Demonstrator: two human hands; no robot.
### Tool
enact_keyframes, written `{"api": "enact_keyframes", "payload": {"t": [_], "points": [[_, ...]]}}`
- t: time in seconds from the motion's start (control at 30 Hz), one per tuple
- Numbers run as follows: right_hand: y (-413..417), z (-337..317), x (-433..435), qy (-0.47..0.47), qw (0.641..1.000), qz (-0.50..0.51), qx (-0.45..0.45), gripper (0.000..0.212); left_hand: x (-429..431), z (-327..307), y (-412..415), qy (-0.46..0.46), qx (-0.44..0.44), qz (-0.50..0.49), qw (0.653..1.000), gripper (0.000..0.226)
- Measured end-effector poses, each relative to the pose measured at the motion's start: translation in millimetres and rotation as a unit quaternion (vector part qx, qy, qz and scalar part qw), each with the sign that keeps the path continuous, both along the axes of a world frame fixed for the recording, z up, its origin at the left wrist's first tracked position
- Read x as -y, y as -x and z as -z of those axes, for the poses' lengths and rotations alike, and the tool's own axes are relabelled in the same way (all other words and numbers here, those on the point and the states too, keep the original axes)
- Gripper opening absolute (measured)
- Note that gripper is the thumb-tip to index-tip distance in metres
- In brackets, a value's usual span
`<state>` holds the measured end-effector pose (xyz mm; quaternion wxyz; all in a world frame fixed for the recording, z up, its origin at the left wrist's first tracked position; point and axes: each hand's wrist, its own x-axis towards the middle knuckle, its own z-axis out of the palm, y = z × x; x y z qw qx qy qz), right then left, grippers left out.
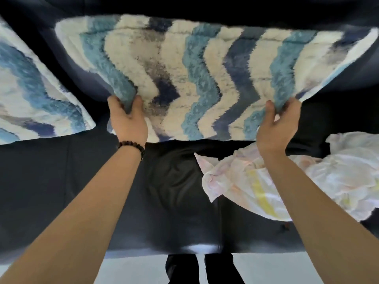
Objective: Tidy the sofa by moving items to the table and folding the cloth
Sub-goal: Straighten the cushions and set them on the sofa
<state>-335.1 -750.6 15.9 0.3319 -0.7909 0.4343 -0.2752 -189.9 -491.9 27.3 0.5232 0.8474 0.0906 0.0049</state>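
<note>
A fluffy cushion (184, 74) with wavy white, teal and navy stripes stands against the backrest of the dark sofa (51, 177). My left hand (128, 121) pinches its lower left edge. My right hand (276, 124) pinches its lower right edge. Both hands hold the cushion a little above the seat. A crumpled white cloth (287, 181) with faint pink and a yellow stripe lies on the seat to the right, partly under my right forearm.
A second cushion (34, 85) with the same wavy pattern leans at the left end of the sofa. The dark seat's front edge (184, 248) runs below my arms. My legs (203, 269) stand on a pale floor in front of it.
</note>
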Motion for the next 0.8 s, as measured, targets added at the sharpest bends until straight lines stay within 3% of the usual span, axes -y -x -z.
{"api": "enact_keyframes", "payload": {"t": [0.17,0.2,0.27,0.37,0.47,0.53,0.6,0.7,0.8], "points": [[-30.7,19.2,29.3,-0.098,0.986,0.01,-0.136,0.048,8.6,13.9,-13.1,-0.024,-0.083,0.025,0.996,0.053],[-29.7,16.5,28.1,-0.116,0.985,0.01,-0.131,0.05,7.1,11.9,-7.0,-0.054,-0.065,0.024,0.996,0.06],[-14.6,6.5,17.8,-0.079,0.989,-0.007,-0.122,0.059,7.2,0.1,10.4,-0.163,0.054,0.06,0.983,0.075],[12.8,-4.5,-0.7,0.061,0.985,-0.121,-0.106,0.074,13.2,-9.5,23.3,-0.334,0.242,0.202,0.889,0.068],[2.7,-6.8,4.1,0.068,0.937,-0.257,-0.228,0.082,22.5,-7.7,9.0,-0.463,0.189,0.313,0.807,0.062],[-8.7,-10.3,10.7,0.031,0.926,-0.267,-0.267,0.086,26.4,-9.2,-0.8,-0.482,0.145,0.328,0.799,0.064],[-6.2,-15.1,10.6,0.024,0.928,-0.267,-0.259,0.087,31.1,-17.1,6.3,-0.474,0.127,0.308,0.815,0.065],[32.8,-15.3,10.4,0.088,0.925,-0.273,-0.25,0.079,43.5,-24.1,48.6,-0.44,0.119,0.298,0.839,0.069],[98.9,0.4,28.4,0.14,0.906,-0.245,-0.316,0.072,59.4,-4.6,106.7,-0.384,0.132,0.398,0.823,0.072]]}}
